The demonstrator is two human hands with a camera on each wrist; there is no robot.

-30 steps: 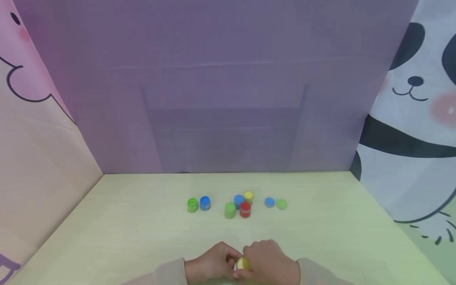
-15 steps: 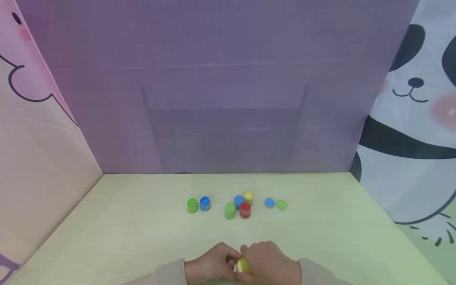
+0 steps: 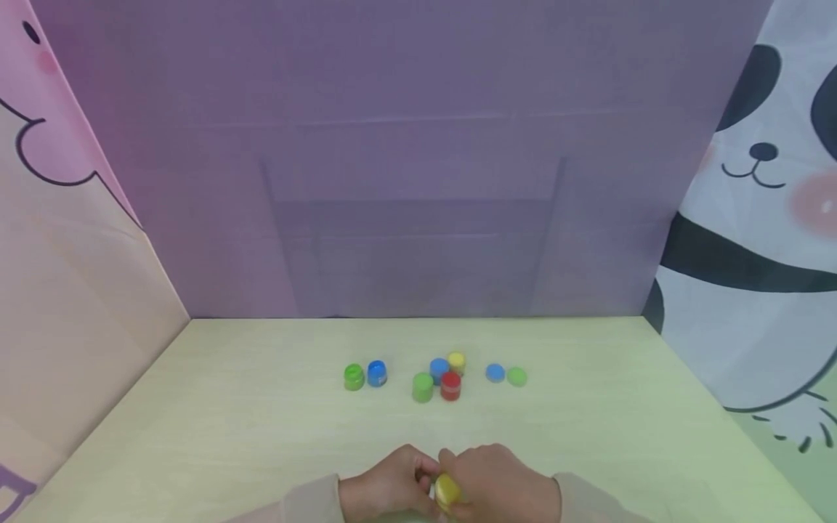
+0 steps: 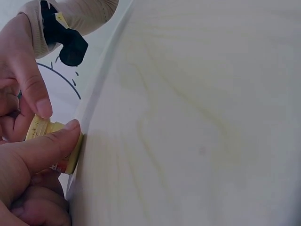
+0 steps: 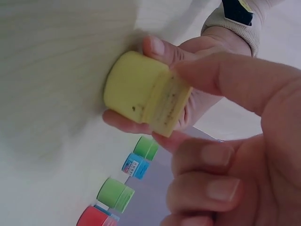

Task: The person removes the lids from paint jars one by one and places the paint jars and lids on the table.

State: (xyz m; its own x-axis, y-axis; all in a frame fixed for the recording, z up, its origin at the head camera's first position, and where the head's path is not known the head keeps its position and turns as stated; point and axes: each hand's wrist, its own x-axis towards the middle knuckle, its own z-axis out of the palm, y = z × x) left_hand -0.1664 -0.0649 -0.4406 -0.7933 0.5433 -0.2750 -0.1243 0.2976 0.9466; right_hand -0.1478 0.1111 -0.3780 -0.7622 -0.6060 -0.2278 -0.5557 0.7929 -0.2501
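In the head view, my left hand (image 3: 391,483) and right hand (image 3: 500,483) meet at the near side of the table around a small yellow jar (image 3: 447,492). The right wrist view shows the jar's yellow body (image 5: 130,87) gripped between the left thumb and fingers. My right thumb and index finger pinch its yellow lid (image 5: 170,106), which has dark specks and sits against the body. In the left wrist view, the left thumb lies across the jar (image 4: 74,157) close to the table edge. Its top is partly hidden by fingers.
Farther back stand a green jar (image 3: 354,378) and a blue jar (image 3: 376,374) without lids. Mid-table is a cluster of green (image 3: 422,388), red (image 3: 450,386), blue (image 3: 439,370) and yellow (image 3: 456,363) lidded jars. Blue (image 3: 495,373) and green (image 3: 516,376) lids lie to the right.
My right hand has turned and shifted slightly to the right at the yellow lid, exposing a little more yellow. The left hand keeps its grip, and the other jars stay put.
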